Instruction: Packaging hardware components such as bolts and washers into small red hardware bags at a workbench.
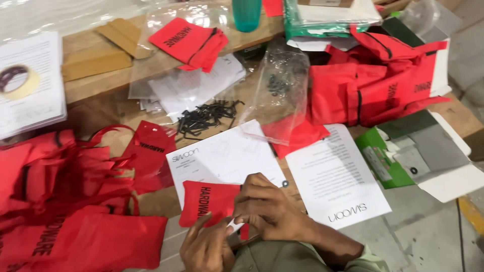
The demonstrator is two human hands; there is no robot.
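Far to the left of the hands lies a heap of red cloth pouches (60, 201) with black lettering, their drawstrings loose and tangled; above that heap, well apart, a roll of tape (17, 80) sits on a sheet of paper. Nearer in, the left hand (204, 247) has its fingers curled, thumb and forefinger pinched on a small white piece (235, 225) at the lower edge of the red pouch (209, 201) in work; that pouch lies on the bench (161, 201), partly over a white printed sheet (227, 156), just ahead of both hands. The right hand (264, 209) is closed over the pouch's right edge, fingers bent down and pressing it, touching the left at the white piece; whether it grips the cloth or only steadies it I cannot tell. To do this well, I judge, the pouch should stay flat and pinned under the right hand while the left works the small piece, so the mouth does not bunch. Beyond the hands a pile of black hex keys (204, 118) lies by a clear plastic bag (275, 95); to the right lies a second printed sheet (335, 176); further right more red pouches (373, 85) are stacked, and an open green-and-white carton (418, 156).
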